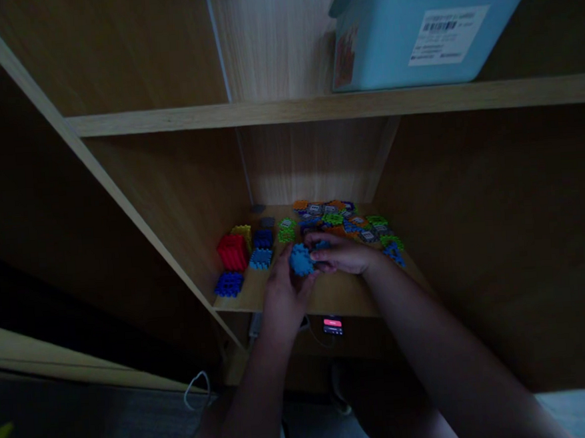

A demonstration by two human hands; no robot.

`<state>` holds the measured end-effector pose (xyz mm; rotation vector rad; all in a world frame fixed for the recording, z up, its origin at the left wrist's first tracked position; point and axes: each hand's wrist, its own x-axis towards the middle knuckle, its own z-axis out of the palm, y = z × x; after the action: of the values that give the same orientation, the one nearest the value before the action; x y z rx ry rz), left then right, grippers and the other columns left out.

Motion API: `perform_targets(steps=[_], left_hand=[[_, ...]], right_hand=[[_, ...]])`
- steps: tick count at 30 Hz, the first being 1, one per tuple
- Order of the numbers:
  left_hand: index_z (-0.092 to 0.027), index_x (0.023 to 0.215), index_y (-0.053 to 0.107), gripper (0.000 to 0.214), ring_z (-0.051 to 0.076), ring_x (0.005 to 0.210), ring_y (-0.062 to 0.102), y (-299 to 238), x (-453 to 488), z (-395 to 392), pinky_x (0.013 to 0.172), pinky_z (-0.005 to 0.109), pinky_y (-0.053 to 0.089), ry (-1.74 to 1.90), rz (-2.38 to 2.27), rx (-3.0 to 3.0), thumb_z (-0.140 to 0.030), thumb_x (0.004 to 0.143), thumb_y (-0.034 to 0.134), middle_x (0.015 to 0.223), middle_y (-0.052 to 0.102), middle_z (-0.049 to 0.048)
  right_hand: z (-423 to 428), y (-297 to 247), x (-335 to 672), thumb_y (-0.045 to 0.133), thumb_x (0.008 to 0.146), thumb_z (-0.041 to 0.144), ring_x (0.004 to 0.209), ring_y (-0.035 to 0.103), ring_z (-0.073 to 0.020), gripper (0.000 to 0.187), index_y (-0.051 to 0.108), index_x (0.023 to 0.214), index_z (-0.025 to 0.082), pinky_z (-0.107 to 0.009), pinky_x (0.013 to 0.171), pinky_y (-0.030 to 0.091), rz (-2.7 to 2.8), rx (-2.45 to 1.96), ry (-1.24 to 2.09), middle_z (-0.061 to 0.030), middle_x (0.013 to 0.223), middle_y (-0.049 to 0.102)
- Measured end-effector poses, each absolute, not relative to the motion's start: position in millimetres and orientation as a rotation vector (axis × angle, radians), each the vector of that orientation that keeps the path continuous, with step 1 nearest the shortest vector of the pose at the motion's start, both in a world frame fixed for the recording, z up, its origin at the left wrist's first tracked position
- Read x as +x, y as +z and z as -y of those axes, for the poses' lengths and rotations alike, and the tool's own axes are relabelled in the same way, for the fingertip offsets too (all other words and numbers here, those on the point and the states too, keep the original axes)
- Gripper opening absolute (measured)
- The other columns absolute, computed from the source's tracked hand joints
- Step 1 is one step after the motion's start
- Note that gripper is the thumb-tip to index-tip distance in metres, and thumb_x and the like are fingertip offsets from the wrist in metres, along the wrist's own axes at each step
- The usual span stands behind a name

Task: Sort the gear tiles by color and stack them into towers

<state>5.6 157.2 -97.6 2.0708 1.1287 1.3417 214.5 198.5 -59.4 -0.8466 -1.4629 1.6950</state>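
Both hands meet over a wooden desk shelf point(338, 296) inside a cubby. My left hand point(282, 293) and my right hand point(342, 254) are closed together on a light blue toothed plastic tile point(301, 260), held just above the board. Behind the hands lies a loose heap of interlocking tiles point(342, 219) in green, orange, blue and grey. To the left stand a red cube of joined tiles point(232, 252), a yellow piece point(243, 232), a light blue flat tile point(260, 258) and dark blue tiles point(228, 283).
A wooden shelf board point(315, 107) runs across above, bearing a pale blue box with a white label point(424, 29). Wooden side walls close in left and right. A small device with a red lit screen point(332, 325) sits under the desk edge, with a white cable point(197, 389) lower left.
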Motion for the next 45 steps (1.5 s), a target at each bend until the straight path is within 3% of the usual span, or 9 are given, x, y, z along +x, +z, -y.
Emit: perform_targets(steps=[7, 16, 21, 29, 36, 41, 45], left_hand=[[-0.024, 0.139, 0.060, 0.052, 0.025, 0.099, 0.077, -90, 4, -159, 0.090, 0.036, 0.063, 1.243, -1.171, 2.016, -0.024, 0.092, 0.082, 0.116, 0.078, 0.0081], [-0.022, 0.124, 0.065, 0.045, 0.019, 0.083, 0.076, -88, 3, -159, 0.077, 0.028, 0.059, 1.156, -1.266, 1.954, -0.014, 0.085, 0.086, 0.096, 0.079, 0.0013], [-0.023, 0.121, 0.065, 0.041, 0.018, 0.086, 0.077, -86, 5, -157, 0.080, 0.028, 0.059, 1.159, -1.274, 1.978, -0.013, 0.087, 0.085, 0.105, 0.080, 0.0017], [-0.022, 0.127, 0.063, 0.049, 0.026, 0.098, 0.079, -90, 8, -155, 0.085, 0.037, 0.063, 1.198, -1.289, 2.039, -0.016, 0.086, 0.089, 0.115, 0.079, 0.0083], [-0.025, 0.152, 0.049, 0.083, 0.029, 0.114, 0.076, -95, 6, -158, 0.094, 0.042, 0.064, 1.288, -1.043, 2.023, -0.031, 0.083, 0.094, 0.129, 0.075, 0.0128], [-0.027, 0.148, 0.057, 0.063, 0.022, 0.095, 0.076, -97, -2, -159, 0.084, 0.036, 0.064, 1.387, -0.997, 2.035, -0.025, 0.092, 0.084, 0.135, 0.071, 0.0123], [-0.029, 0.145, 0.062, 0.058, 0.011, 0.071, 0.065, -97, -6, -159, 0.071, 0.029, 0.061, 1.383, -0.950, 1.996, -0.019, 0.091, 0.084, 0.146, 0.064, 0.0110]], right_hand=[[-197, -57, 215, 0.089, 0.083, 0.048, 0.060, 0.056, -0.0088, 0.045, 0.059, 0.100, 0.020, -0.019, 0.050, 0.041, 1.604, -0.925, 1.718, 0.0030, 0.077, 0.064], [-197, -57, 215, 0.089, 0.083, 0.052, 0.061, 0.056, -0.0090, 0.046, 0.060, 0.101, 0.020, -0.020, 0.054, 0.044, 1.762, -0.971, 1.677, 0.0035, 0.077, 0.065], [-197, -59, 215, 0.086, 0.085, 0.056, 0.059, 0.052, -0.0077, 0.048, 0.061, 0.104, 0.020, -0.020, 0.055, 0.042, 1.813, -0.993, 1.618, 0.0048, 0.078, 0.061], [-197, -59, 213, 0.086, 0.085, 0.055, 0.063, 0.053, -0.0086, 0.048, 0.063, 0.108, 0.020, -0.019, 0.054, 0.040, 1.810, -0.973, 1.662, 0.0039, 0.080, 0.062], [-199, -61, 216, 0.093, 0.077, 0.050, 0.081, 0.062, -0.0120, 0.054, 0.071, 0.117, 0.022, -0.022, 0.068, 0.051, 1.703, -1.007, 1.583, -0.0017, 0.104, 0.069], [-199, -65, 217, 0.093, 0.077, 0.048, 0.072, 0.058, -0.0105, 0.054, 0.070, 0.119, 0.022, -0.021, 0.061, 0.047, 1.617, -0.988, 1.618, -0.0003, 0.094, 0.068], [-198, -66, 218, 0.093, 0.077, 0.048, 0.067, 0.055, -0.0083, 0.053, 0.070, 0.116, 0.021, -0.019, 0.058, 0.044, 1.644, -0.977, 1.638, 0.0021, 0.088, 0.065]])
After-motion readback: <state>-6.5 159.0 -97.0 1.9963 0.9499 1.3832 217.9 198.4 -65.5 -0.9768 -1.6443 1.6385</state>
